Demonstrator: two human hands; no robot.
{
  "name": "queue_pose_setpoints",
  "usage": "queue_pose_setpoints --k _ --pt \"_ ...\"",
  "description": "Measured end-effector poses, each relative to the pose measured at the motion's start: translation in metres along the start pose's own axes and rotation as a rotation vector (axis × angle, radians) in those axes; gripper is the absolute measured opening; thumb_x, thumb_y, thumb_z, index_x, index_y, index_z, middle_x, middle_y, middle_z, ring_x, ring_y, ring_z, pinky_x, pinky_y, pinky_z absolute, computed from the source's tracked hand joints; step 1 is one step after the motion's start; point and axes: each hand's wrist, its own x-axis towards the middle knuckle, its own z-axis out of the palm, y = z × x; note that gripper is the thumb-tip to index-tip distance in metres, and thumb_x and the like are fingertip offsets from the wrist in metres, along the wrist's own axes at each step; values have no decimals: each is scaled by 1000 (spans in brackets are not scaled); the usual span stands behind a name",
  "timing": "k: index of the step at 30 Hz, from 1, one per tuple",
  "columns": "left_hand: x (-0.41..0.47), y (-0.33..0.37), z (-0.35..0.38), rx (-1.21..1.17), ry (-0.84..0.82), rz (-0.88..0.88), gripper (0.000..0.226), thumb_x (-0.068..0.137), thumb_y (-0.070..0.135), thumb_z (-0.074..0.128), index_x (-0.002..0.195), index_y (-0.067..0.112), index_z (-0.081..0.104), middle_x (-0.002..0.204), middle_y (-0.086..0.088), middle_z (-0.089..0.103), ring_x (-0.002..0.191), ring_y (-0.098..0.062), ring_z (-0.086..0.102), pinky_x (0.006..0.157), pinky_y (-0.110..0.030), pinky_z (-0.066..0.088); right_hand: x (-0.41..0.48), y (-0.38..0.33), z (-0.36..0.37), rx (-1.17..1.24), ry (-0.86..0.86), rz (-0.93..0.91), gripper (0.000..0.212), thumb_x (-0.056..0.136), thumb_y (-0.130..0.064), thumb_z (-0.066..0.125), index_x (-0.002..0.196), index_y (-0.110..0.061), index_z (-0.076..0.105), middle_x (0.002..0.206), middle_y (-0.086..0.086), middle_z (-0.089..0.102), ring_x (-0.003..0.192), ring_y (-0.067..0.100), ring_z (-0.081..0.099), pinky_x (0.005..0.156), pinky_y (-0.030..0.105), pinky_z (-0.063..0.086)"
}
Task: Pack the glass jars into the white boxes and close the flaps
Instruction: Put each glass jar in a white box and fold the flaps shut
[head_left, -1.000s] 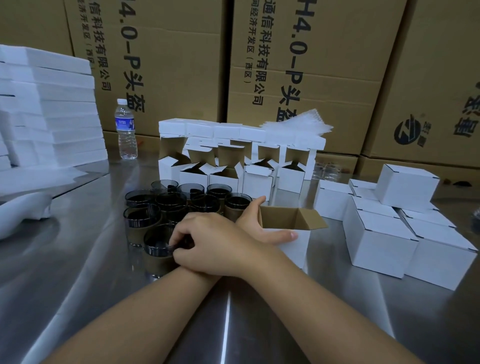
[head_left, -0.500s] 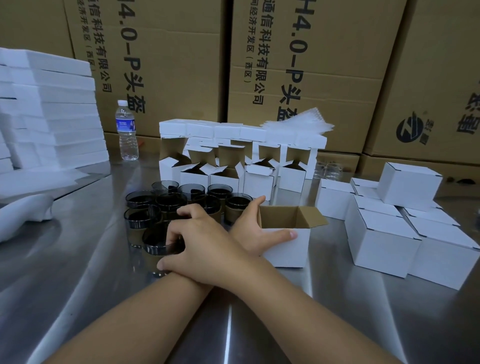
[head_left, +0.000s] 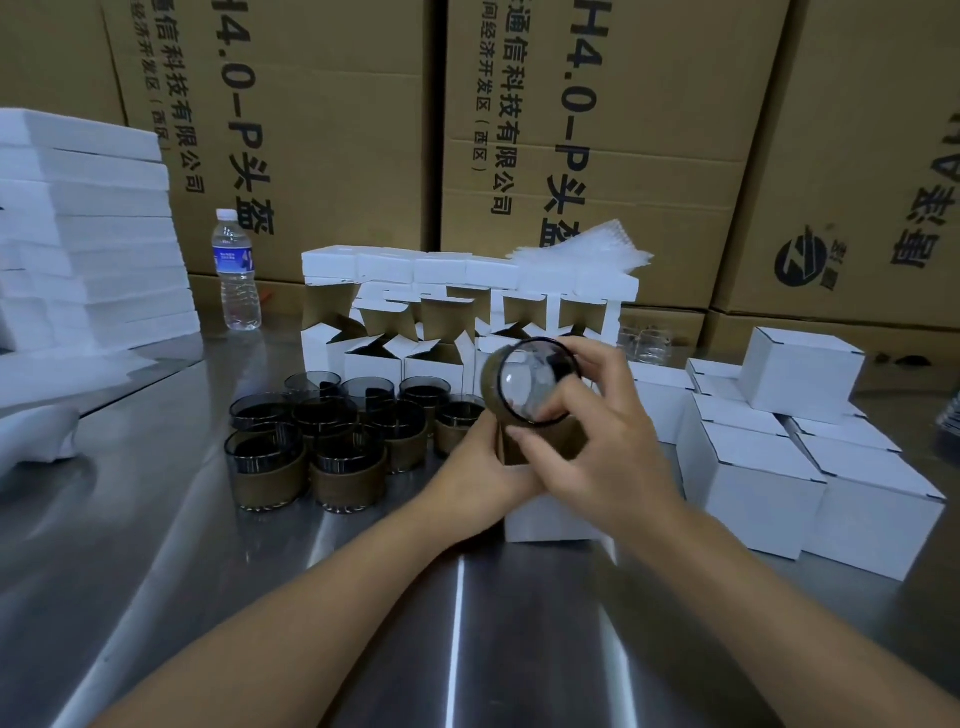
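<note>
Glass jar (head_left: 522, 387): we hold it up in the air, just above the open white box (head_left: 550, 517). It is tipped so its round mouth looks at us. It has a brown band around it.
Right hand (head_left: 597, 441): our fingers and thumb are curled around the jar and grip it tight.
Left hand (head_left: 480, 467): it grips the left side of the white box, with the thumb up by the top edge.
White box: it stands on the shiny worktop (head_left: 156, 545) with its top open. We see brown card inside. Our hands hide much of it.
Other jars (head_left: 311, 436): a bunch stands close together on the worktop, left of our hands, all with mouths up.
Open boxes (head_left: 431, 358): a row stands behind the jars, flaps up.
Closed boxes (head_left: 769, 467): a pile sits to the right, some on top of others.
Water bottle (head_left: 236, 270): it stands at the back left, near a tall stack of white foam sheets (head_left: 88, 234).
Brown cartons (head_left: 322, 130): big ones make a wall behind it all.
</note>
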Motion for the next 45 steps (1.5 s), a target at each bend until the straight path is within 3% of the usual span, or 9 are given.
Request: queue_pose_setpoints --k 3,9,20,27,31,36,39,41,45 --pt "4 -5 1 -6 22 20 90 79 36 76 149 33 20 129 7 49 114 -11 53 96 -24 45 -5 18 -5 -111 65 -3 38 68 -14 80 96 -16 54 125 5 46 108 12 50 73 20 45" --pt "6 -8 9 -4 15 38 92 77 37 78 149 34 21 128 9 50 113 -8 53 96 -24 45 -8 25 -12 -112 33 76 80 65 -18 81 128 -30 33 123 -11 38 114 5 42 78 20 42" --pt "11 -12 5 2 29 56 96 74 39 80 149 35 21 126 13 52 110 -4 55 96 -22 45 -10 27 -13 -90 -15 104 79 66 -19 80 127 -35 33 116 -23 32 110 -8 35 79 7 33" --pt "9 -15 2 -3 16 64 100 70 45 82 149 35 20 139 8 48 121 -6 52 105 -31 42 -8 23 -12 376 34 450 61 63 -35 76 109 -53 40 107 -35 51 98 -10 56 73 8 49" --pt "5 -16 0 9 -9 61 116 52 66 76 148 37 18 141 8 44 127 -11 47 108 -36 41 -2 26 -17 552 85 575 49 72 -31 76 106 -46 44 110 -21 58 102 1 59 70 8 49" --pt "7 -18 -3 26 -3 44 117 47 72 72 147 41 20 138 11 44 122 -10 49 105 -35 45 8 28 -24 791 167 875 39 74 -38 66 109 -24 55 99 1 68 86 13 67 77 30 53" --pt "7 -19 -2 21 -9 51 115 48 72 72 147 41 20 135 13 45 118 -6 50 98 -25 47 13 30 -29 986 229 978 16 89 -30 57 96 -16 60 88 4 70 80 15 67 64 26 54" --pt "7 -20 -2 12 -9 58 113 51 70 73 147 42 21 132 15 46 113 -2 51 87 -14 44 16 31 -33 1094 258 1053 20 89 -33 56 95 -15 62 81 3 70 79 18 66 54 24 53" --pt "7 -20 -2 6 -9 71 112 53 68 73 147 41 20 130 17 45 111 0 50 80 -8 41 16 38 -40 1207 251 1218 48 86 -44 55 113 -4 58 104 19 67 78 26 65 49 20 49"
